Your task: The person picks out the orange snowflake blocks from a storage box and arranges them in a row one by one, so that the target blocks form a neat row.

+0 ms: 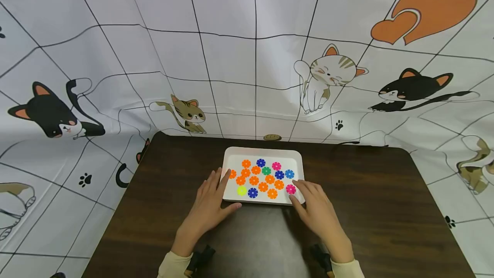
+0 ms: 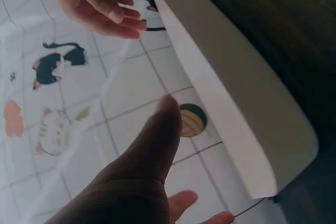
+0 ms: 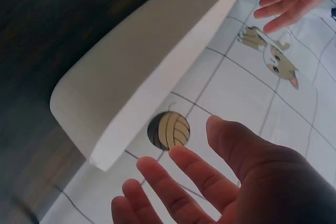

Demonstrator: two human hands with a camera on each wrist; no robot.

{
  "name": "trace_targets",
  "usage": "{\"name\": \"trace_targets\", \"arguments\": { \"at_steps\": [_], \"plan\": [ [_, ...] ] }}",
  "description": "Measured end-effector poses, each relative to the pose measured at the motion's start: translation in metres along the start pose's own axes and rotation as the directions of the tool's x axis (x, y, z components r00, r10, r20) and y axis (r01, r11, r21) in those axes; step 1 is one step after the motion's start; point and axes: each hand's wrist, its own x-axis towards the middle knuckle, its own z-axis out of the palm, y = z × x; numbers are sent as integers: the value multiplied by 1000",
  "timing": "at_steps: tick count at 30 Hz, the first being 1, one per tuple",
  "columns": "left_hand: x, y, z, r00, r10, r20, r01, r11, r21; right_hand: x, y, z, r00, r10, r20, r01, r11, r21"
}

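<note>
A shallow white tray [image 1: 263, 151] lies on the table, its floor strewn with small flower-shaped discs: mostly orange ones [image 1: 254, 180], several blue, two pink, one green [image 1: 266, 170] and one yellow [image 1: 242, 190]. Beside the tray's left edge is my left hand [image 1: 208, 207], fingers extended and thumb spread toward the near side. My right hand [image 1: 318, 211] is at the right edge, its relaxed fingertips reaching over the near right corner close to a pink disc [image 1: 290, 189]. Neither hand grips anything. Both wrist views show only the tray's outer wall [image 2: 236, 87], hiding the discs.
The dark wooden table [image 1: 359, 192] extends on both sides of the tray. Behind it hangs a white cloth [image 1: 231, 55] printed with grid lines, cats and hearts. Dark straps [image 1: 200, 257] circle both wrists below pale sleeves [image 1: 173, 265].
</note>
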Motion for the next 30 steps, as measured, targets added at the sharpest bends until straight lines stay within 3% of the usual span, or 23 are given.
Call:
{"name": "trace_targets", "arguments": {
  "at_steps": [5, 12, 24, 26, 30],
  "plan": [
    [12, -15, 10, 999, -49, 22, 50, 995, -86, 17, 1, 8, 1000, -30, 9, 30, 1000, -8],
    [25, -28, 25, 989, -140, 57, 149, 968, -204, 38, 0, 18, 995, -68, 73, 68, 998, -5],
    [39, -34, 40, 971, -227, 78, 239, 906, -350, 57, 5, 46, 984, -137, 114, 145, 987, -68],
    [40, -35, 42, 968, -242, 70, 251, 894, -371, 58, 5, 49, 985, -128, 119, 138, 987, -84],
    [47, -37, 47, 976, -216, -34, 174, 863, -474, 59, 6, 51, 987, -96, 126, 111, 987, -115]
  ]
}}
